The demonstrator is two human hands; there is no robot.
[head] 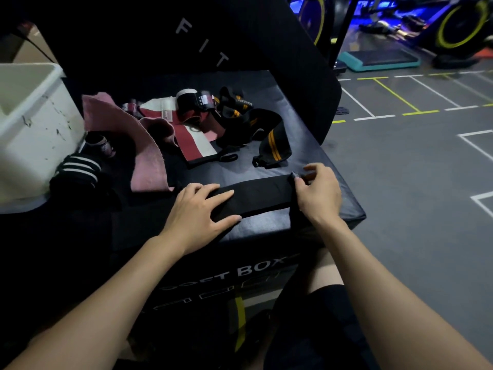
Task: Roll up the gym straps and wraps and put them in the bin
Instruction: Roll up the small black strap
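**A:** Nearest the wearer, what lies along the front edge of the soft plyo box?

**B:** A plain black wrap, laid flat and running left to right. The left hand rests on its left end, fingers straight and spread, palm down. The right hand is at the right end, thumb and forefinger pinching the wrap's edge where a small tab shows; the remaining fingers curl loosely.

**A:** And just behind that strip?

**B:** A loose heap, unrolled. From the left: a black wrap with white stripes lying against the bin's foot, a small dark roll beside it, a pink cloth draped across the middle, a maroon-and-white band lying flat, a black-and-maroon wrist wrap bunched behind it, and a black strap with orange stripes coiled at the right.

**A:** Where is the bin?

**B:** The white plastic bin stands at the far left, touching the box, scuffed on its side wall. Its inside is mostly out of sight.

**A:** Farther back?

**B:** A black padded panel lettered "FIT" leans behind the heap. Beyond, on the grey floor with white and yellow lines, a teal aerobic step and exercise bikes with yellow-rimmed wheels.
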